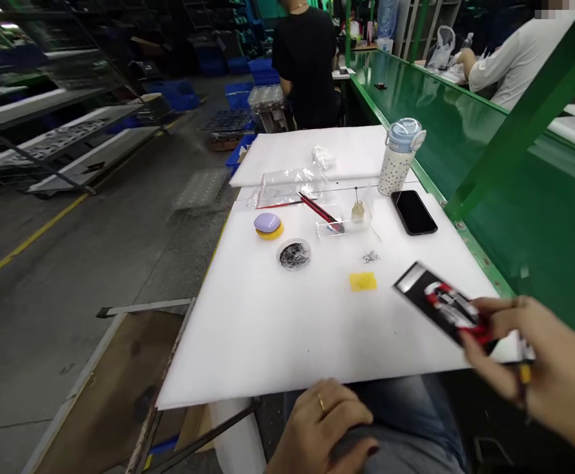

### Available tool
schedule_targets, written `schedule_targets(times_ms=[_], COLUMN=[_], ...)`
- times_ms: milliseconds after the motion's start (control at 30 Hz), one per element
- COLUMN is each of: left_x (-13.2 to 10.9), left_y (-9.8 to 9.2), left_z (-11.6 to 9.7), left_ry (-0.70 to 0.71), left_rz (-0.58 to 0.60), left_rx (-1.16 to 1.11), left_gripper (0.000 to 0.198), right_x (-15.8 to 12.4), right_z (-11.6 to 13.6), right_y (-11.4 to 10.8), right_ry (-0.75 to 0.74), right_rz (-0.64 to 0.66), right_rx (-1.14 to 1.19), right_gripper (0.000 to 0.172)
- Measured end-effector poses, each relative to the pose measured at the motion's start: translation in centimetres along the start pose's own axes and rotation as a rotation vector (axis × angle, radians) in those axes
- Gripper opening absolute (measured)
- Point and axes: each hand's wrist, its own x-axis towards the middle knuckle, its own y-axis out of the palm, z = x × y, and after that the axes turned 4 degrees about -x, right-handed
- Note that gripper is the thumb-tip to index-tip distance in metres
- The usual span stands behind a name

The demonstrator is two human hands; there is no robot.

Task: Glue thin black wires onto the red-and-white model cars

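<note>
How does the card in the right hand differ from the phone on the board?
The black printed card is held up in the right hand, off the board, while the black smartphone lies flat on the white board. The black printed card shows a red and white print; the black smartphone's screen is plain, dark and glossy. Both are flat, dark rectangles.

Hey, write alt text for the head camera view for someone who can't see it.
A person's right hand holds a black and red printed card above a white board, while the left hand rests on their jeans. A phone, dotted bottle and small items sit on the board.
</note>
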Motion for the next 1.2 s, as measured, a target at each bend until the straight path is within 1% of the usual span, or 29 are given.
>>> schedule_targets(times_ms=[33,67,100,167,233,300,367,433,467,500,533,567,633,700,733,767,800,867,933,1033,1100,1200], left_x=[1.1,2.0,2.6,3.0,2.8,2.2,1.6,1.2,1.1,1.0,1.0,1.0,1.2,1.7,2.0,2.4,2.7,3.3,3.8,4.2,4.4,4.9], left_y=[0.2,0.5,0.9,1.8,2.5,2.8,2.8,2.6,2.6,2.6,2.6,2.6,2.8,2.9,2.9,2.8,2.7,2.1,1.4,0.3,-0.2,-0.6], left_z=[-0.6,-0.9,-0.8,-0.2,0.7,1.3,1.5,1.4,1.3,1.2,1.2,1.2,1.4,1.7,1.9,2.0,2.1,2.2,2.2,2.0,2.0,2.2], left_ry=[0.106,0.179,0.214,0.199,0.130,0.061,0.018,-0.014,-0.029,-0.044,-0.058,-0.070,-0.100,-0.143,-0.167,-0.186,-0.200,-0.219,-0.228,-0.246,-0.253,-0.259], left_rz=[-0.116,-0.232,-0.294,-0.372,-0.405,-0.410,-0.389,-0.330,-0.295,-0.259,-0.230,-0.212,-0.177,-0.100,-0.053,-0.007,0.032,0.081,0.120,0.179,0.214,0.266], left_rx=[0.058,0.116,0.148,0.177,0.192,0.227,0.260,0.267,0.269,0.277,0.292,0.313,0.358,0.387,0.394,0.394,0.386,0.353,0.312,0.282,0.288,0.322], left_gripper=[0.008,0.008,0.007,0.006,0.006,0.005,0.010,0.013,0.014,0.017,0.023,0.034,0.067,0.102,0.113,0.118,0.117,0.108,0.102,0.105,0.116,0.134], right_x=[-0.8,-1.6,-2.2,-3.5,-4.7,-5.8,-6.4,-6.3,-5.7,-4.8,-3.6,-2.0,2.2,7.1,9.6,11.9,14.0,17.3,19.3,20.2,20.3,20.3], right_z=[2.7,4.9,6.6,8.6,9.4,9.5,9.1,8.2,7.7,7.0,6.2,5.4,3.8,2.6,2.2,1.9,1.6,1.4,1.4,1.5,1.5,1.4], right_y=[0.9,1.9,2.9,5.1,6.8,8.0,8.2,7.8,7.4,7.0,6.6,6.4,6.6,7.8,8.8,9.9,11.2,13.6,15.5,16.8,16.9,15.9], right_ry=[-0.131,-0.161,-0.168,-0.115,-0.046,-0.010,-0.031,-0.094,-0.140,-0.185,-0.223,-0.252,-0.274,-0.268,-0.247,-0.216,-0.181,-0.104,-0.051,-0.056,-0.091,-0.196], right_rz=[0.106,0.100,0.107,0.062,0.016,0.013,0.062,0.161,0.220,0.275,0.310,0.317,0.247,0.162,0.114,0.070,0.059,0.110,0.200,0.271,0.249,0.120], right_rx=[0.072,0.115,0.145,0.164,0.131,0.086,0.066,0.091,0.114,0.135,0.147,0.148,0.113,0.063,0.022,-0.030,-0.079,-0.156,-0.194,-0.195,-0.180,-0.122], right_gripper=[0.021,0.018,0.018,0.019,0.019,0.016,0.013,0.013,0.015,0.017,0.018,0.016,0.010,0.019,0.022,0.024,0.025,0.026,0.029,0.025,0.023,0.022])
